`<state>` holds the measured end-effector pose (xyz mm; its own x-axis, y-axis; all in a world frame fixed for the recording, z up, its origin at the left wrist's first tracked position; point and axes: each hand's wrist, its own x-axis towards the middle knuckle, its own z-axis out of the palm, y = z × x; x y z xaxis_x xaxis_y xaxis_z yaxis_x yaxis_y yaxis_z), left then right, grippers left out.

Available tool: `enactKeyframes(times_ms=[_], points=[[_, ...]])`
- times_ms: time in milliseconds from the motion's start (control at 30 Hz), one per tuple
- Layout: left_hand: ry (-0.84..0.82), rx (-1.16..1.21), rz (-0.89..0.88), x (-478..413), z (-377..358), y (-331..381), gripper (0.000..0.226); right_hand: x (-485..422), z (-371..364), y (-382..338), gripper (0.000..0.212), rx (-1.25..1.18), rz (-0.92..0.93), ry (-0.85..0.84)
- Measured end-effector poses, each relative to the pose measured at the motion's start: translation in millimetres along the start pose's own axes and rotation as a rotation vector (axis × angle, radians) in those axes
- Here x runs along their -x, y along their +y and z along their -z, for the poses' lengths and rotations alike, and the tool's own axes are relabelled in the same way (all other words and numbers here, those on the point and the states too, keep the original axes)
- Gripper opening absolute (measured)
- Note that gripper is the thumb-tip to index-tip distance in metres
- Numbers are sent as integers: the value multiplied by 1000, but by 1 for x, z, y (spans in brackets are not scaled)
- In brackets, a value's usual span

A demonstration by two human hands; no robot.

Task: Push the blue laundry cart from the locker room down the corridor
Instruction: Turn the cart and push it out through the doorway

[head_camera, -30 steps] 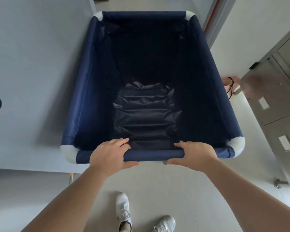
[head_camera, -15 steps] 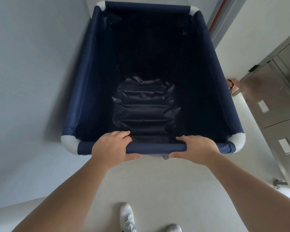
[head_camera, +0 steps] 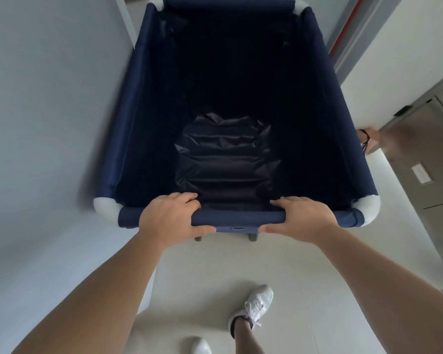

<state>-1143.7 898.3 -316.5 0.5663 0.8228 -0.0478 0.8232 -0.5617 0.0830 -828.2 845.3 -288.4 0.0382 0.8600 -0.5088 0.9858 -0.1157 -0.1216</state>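
Observation:
The blue laundry cart (head_camera: pixel 128 129) fills the middle of the head view, a deep navy fabric bin with white corner caps and a crumpled dark liner at its bottom. It holds nothing else. My left hand (head_camera: pixel 168 215) grips the near rim bar left of centre, fingers curled over the top and thumb under. My right hand (head_camera: pixel 303 218) grips the same bar right of centre in the same way. Both arms are stretched out in front of me.
A pale wall (head_camera: pixel 49 123) runs close along the cart's left side. Grey lockers (head_camera: pixel 425 175) stand at the right, with a pinkish item (head_camera: pixel 368 139) on the floor beside them. A door frame with a red strip (head_camera: pixel 348 29) is ahead right. My white shoes (head_camera: pixel 256 307) are on the light floor.
The cart has rolled forward along the left wall. The metal handle at the left edge has dropped out of view. My feet have changed place; both hands have kept their grip.

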Motion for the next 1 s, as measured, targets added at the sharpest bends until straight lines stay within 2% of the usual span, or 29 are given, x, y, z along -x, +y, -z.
enactKeyframes(times_ms=[267,1000], points=[[-30,-18,31,-93,16,-32,75,-90,52,13,121,15,36,24],[-22,-40,-8,-323,29,-160,84,-301,179,4,123,-3,-39,40]])
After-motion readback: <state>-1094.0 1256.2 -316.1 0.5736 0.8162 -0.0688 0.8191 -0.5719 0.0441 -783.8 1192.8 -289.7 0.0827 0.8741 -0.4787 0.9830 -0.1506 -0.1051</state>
